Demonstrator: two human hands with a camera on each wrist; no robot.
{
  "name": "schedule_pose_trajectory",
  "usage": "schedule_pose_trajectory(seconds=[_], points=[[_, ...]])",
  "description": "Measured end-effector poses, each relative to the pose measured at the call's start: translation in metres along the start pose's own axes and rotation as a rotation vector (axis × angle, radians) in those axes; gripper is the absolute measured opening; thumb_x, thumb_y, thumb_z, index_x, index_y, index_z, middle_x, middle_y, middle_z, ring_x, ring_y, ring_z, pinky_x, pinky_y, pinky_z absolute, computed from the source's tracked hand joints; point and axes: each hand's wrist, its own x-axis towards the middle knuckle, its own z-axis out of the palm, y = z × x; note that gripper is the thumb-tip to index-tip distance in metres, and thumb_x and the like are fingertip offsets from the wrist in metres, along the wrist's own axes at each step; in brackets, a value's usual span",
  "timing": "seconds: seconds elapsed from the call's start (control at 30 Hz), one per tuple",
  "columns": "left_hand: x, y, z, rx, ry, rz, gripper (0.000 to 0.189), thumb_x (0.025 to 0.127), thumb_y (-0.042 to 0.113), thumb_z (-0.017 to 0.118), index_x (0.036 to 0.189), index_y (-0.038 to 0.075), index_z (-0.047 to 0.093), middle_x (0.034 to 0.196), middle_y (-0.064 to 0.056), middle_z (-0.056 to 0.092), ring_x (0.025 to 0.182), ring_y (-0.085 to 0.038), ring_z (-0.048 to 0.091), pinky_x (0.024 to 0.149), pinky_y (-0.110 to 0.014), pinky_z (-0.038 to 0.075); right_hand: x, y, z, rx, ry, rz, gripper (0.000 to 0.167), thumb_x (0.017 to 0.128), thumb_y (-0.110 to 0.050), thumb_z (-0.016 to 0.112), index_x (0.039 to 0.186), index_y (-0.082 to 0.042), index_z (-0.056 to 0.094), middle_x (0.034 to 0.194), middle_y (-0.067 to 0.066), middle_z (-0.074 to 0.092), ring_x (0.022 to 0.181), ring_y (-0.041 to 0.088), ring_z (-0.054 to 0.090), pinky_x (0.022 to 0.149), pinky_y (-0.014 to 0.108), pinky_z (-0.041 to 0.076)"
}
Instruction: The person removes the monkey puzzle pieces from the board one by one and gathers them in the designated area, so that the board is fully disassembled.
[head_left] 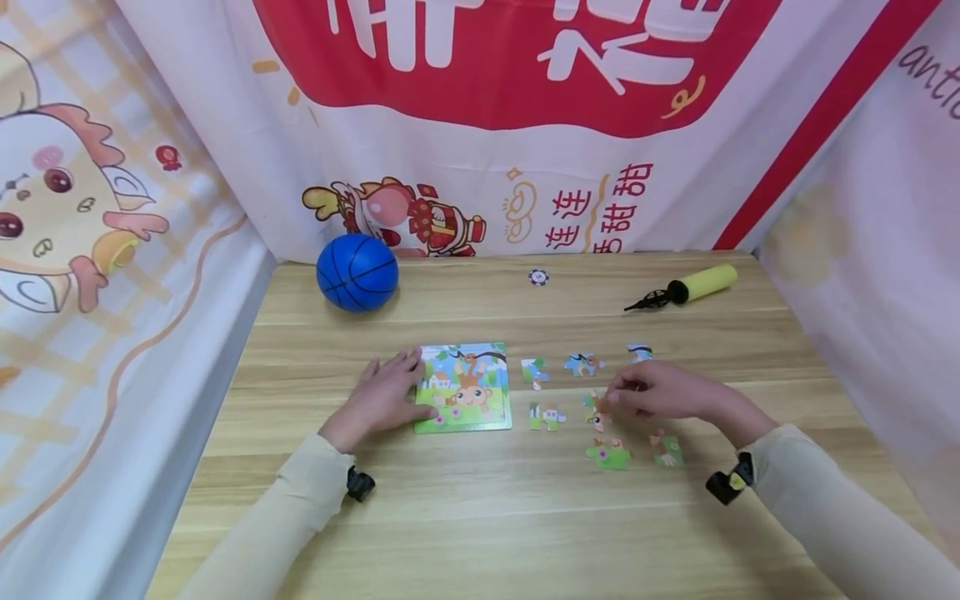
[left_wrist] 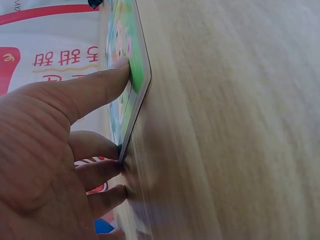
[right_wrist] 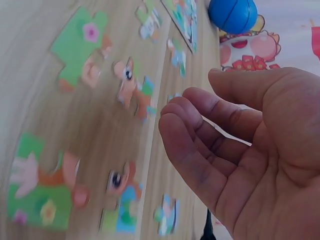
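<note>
My left hand (head_left: 381, 404) rests at the left side of a square monkey jigsaw board (head_left: 468, 398). In the left wrist view its thumb lies on the board's printed top, and the other fingers reach its edge and the table. Over the loose jigsaw pieces hovers my right hand (head_left: 663, 390), fingers loosely bent, nothing seen between them in the right wrist view. Just below its fingertips lies a piece with a monkey's eye (head_left: 597, 417). A second eye piece (right_wrist: 120, 192) shows in the right wrist view but is hidden by the hand in the head view.
More pieces lie around, including a house piece (head_left: 547, 416), a pink-flower piece (head_left: 611, 455) and a green corner piece (head_left: 667, 451). Farther back are a blue ball (head_left: 357, 272), a poker chip (head_left: 538, 277) and a yellow hand pump (head_left: 705, 283). Printed cloth hangs behind the table.
</note>
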Motion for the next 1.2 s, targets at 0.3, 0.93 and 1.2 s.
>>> schedule_pose_trajectory(seconds=[0.3, 0.93, 1.2], points=[[-0.007, -0.005, 0.002, -0.025, -0.025, 0.057, 0.095, 0.089, 0.064, 0.067, 0.156, 0.004, 0.037, 0.166, -0.015, 0.016, 0.152, -0.038, 0.012, 0.117, -0.064, 0.003, 0.054, -0.033, 0.011, -0.084, -0.073, -0.05, 0.026, 0.106, -0.028, 0.057, 0.117, -0.008, 0.07, 0.085, 0.014, 0.068, 0.067, 0.031, 0.065, 0.061, 0.036, 0.052], [-0.008, -0.008, -0.002, 0.009, -0.102, 0.073, 0.119, 0.073, 0.063, 0.083, 0.159, 0.001, 0.027, 0.167, -0.017, 0.011, 0.153, -0.035, 0.006, 0.117, -0.063, -0.002, 0.173, -0.121, 0.097, -0.312, -0.049, -0.382, 0.035, 0.103, -0.013, 0.058, 0.137, -0.002, 0.063, 0.094, 0.0, 0.069, 0.073, 0.01, 0.054, 0.088, 0.034, 0.048], [-0.008, -0.012, -0.005, 0.017, -0.097, 0.075, 0.118, 0.074, 0.062, 0.083, 0.159, 0.001, 0.027, 0.167, -0.017, 0.01, 0.153, -0.036, 0.006, 0.116, -0.063, -0.007, 0.18, -0.13, 0.108, -0.272, -0.035, -0.437, 0.03, 0.101, -0.008, 0.062, 0.129, 0.002, 0.066, 0.078, 0.003, 0.071, 0.056, 0.006, 0.053, 0.076, 0.026, 0.05]])
